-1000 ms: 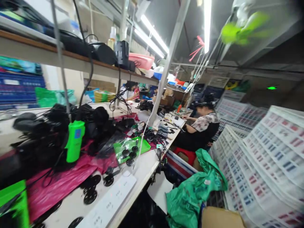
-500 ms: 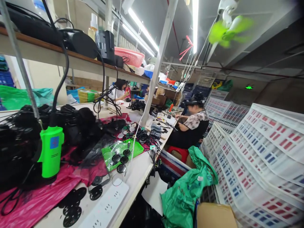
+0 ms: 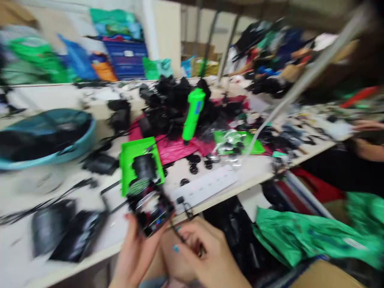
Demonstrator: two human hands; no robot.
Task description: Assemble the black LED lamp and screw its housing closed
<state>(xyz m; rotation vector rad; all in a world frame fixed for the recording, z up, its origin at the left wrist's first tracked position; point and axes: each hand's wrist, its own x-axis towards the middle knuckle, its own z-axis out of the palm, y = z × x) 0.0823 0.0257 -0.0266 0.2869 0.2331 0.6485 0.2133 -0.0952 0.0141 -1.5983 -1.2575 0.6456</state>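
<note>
My left hand (image 3: pixel 136 250) grips an opened black device housing (image 3: pixel 151 210), its fingers at the sides and underside. Inside the housing show a shiny silvery part and small coloured bits, blurred by motion. To its right my right hand (image 3: pixel 207 250) is closed, thumb against forefinger, on a thin black cable (image 3: pixel 177 230) that runs up beside the housing. Just beyond the housing lies a green tray (image 3: pixel 124 160) with a dark rounded part (image 3: pixel 144 166) in it.
A white power strip (image 3: pixel 207 184) lies along the bench edge. A green electric screwdriver (image 3: pixel 193 114) hangs over pink plastic (image 3: pixel 174 150). At left are a blue basin (image 3: pixel 93 134) and dark casings (image 3: pixel 54 224). A co-worker's arm (image 3: pixel 370 146) shows at far right, above green sacking (image 3: pixel 303 232).
The view has swung left and down. Both my hands, the black housing and the cable are now in view, along with the blue basin and the nearer green tray.
</note>
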